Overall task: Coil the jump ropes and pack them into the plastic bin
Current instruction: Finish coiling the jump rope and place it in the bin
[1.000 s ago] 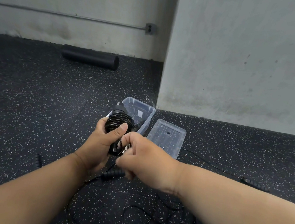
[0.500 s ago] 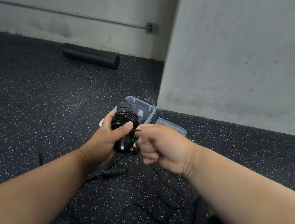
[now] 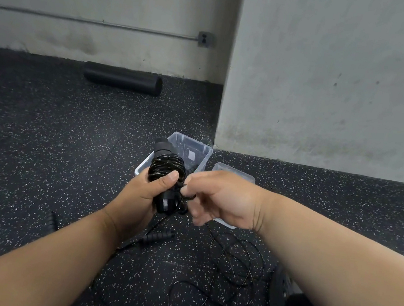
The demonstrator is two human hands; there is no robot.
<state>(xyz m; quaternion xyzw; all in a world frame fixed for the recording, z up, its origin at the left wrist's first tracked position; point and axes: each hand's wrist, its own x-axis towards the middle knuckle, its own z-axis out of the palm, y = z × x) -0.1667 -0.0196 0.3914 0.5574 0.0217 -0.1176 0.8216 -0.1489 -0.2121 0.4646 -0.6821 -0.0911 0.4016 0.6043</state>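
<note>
The left hand (image 3: 147, 193) grips a coiled jump rope (image 3: 166, 171), thumb pressed across the black cord wound round its handles. The right hand (image 3: 223, 197), just beside it, pinches the cord's loose end with curled fingers. The bundle stands nearly upright in the air, long axis vertical, handle tops tilted slightly away. It hides part of the clear plastic bin (image 3: 202, 150) on the floor (image 3: 39, 156) behind; the bin's lid (image 3: 234, 171) lies beside, partly behind the right hand. Below, another jump rope (image 3: 228, 273) lies loose, one handle (image 3: 156, 236) near the left wrist. A foam roller (image 3: 122, 81) lies along the far wall.
</note>
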